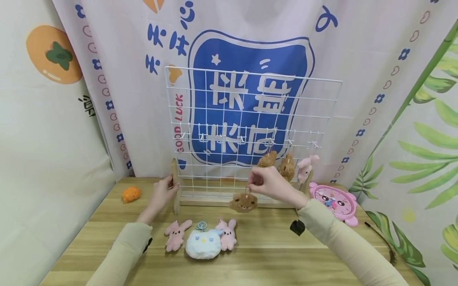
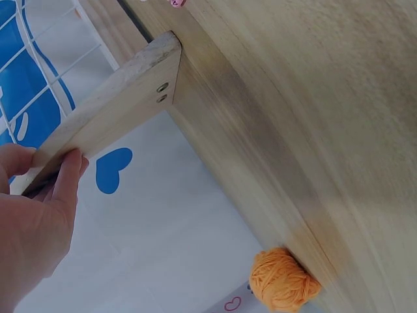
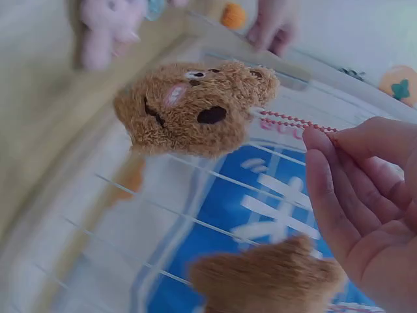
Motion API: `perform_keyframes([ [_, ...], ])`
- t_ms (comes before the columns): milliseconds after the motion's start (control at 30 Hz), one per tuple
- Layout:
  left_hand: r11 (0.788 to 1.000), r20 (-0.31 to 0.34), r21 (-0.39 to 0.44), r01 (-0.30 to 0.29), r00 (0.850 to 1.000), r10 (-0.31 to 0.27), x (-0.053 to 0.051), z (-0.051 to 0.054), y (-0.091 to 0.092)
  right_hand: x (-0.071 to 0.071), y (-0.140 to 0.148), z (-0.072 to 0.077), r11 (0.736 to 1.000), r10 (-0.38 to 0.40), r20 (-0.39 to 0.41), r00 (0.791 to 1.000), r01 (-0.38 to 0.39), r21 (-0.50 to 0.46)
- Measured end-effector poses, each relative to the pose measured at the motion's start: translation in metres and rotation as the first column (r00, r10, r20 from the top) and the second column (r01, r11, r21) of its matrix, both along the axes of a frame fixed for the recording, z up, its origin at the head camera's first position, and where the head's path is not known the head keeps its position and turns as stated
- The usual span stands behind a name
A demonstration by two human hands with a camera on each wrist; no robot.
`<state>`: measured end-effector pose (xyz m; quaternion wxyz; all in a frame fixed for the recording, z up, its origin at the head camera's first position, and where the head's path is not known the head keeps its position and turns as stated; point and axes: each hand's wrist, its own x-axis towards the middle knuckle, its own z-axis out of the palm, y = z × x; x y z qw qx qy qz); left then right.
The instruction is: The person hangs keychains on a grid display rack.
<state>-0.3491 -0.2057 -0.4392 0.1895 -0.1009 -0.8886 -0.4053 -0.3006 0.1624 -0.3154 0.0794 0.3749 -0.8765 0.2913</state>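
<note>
My left hand (image 1: 163, 195) grips the upright wooden post (image 2: 120, 98) at the left side of a white wire grid rack. With thumb and fingertips my right hand (image 1: 270, 182) pinches the red bead chain (image 3: 293, 122) of a brown plush keychain (image 1: 244, 203), which dangles in front of the rack's lower part. In the right wrist view the plush (image 3: 189, 107) shows a stitched face. Two brown plushes, one here (image 1: 287, 168) and another (image 1: 267, 159) partly behind my right hand, hang from hooks. A pink plush rabbit (image 1: 305, 169) hangs at the right end.
Several bare hooks (image 1: 220, 138) line the rack's middle. On the wooden table lie two pink rabbits (image 1: 174, 237) and a pale blue-white plush (image 1: 203, 245). An orange yarn ball (image 1: 131, 194) sits at left, a pink animal-shaped clock (image 1: 334, 201) at right. Patterned curtains stand behind.
</note>
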Motion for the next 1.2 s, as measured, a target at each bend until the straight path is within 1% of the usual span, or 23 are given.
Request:
perform_keyframes([
  [167, 1.0, -0.001, -0.011, -0.006, 1.0, 0.006, 0.001, 0.0, 0.0, -0.009, -0.01, 0.031, 1.0, -0.028, -0.042, 0.999, 0.027, -0.008],
  [300, 1.0, 0.009, -0.017, -0.01, 1.0, 0.01, 0.002, -0.002, 0.0, -0.014, -0.017, 0.052, 0.999, -0.038, -0.075, 0.996, 0.038, -0.01],
  [433, 1.0, 0.009, -0.005, -0.008, 1.0, 0.008, 0.002, -0.003, 0.0, -0.016, -0.022, 0.071, 0.998, -0.058, -0.112, 0.992, 0.056, -0.022],
  [600, 1.0, -0.01, 0.003, -0.007, 1.0, 0.007, 0.001, -0.002, 0.0, -0.021, -0.026, 0.088, 0.993, -0.109, -0.119, 0.987, 0.103, -0.058],
  [700, 1.0, -0.015, -0.001, -0.009, 1.0, 0.009, 0.0, -0.001, 0.001, -0.024, -0.026, 0.095, 0.989, -0.137, -0.104, 0.985, 0.129, -0.078],
  [867, 1.0, -0.014, 0.014, -0.002, 1.0, 0.003, 0.0, 0.0, 0.001, -0.026, -0.023, 0.101, 0.981, -0.17, -0.078, 0.982, 0.162, -0.106],
  [1033, 1.0, -0.013, 0.022, -0.005, 1.0, 0.006, 0.001, 0.002, 0.001, -0.028, -0.023, 0.103, 0.977, -0.189, -0.052, 0.98, 0.183, -0.111],
  [1200, 1.0, -0.016, 0.001, -0.009, 1.0, 0.009, 0.002, 0.0, 0.001, -0.036, -0.024, 0.1, 0.976, -0.198, -0.039, 0.979, 0.193, -0.098],
])
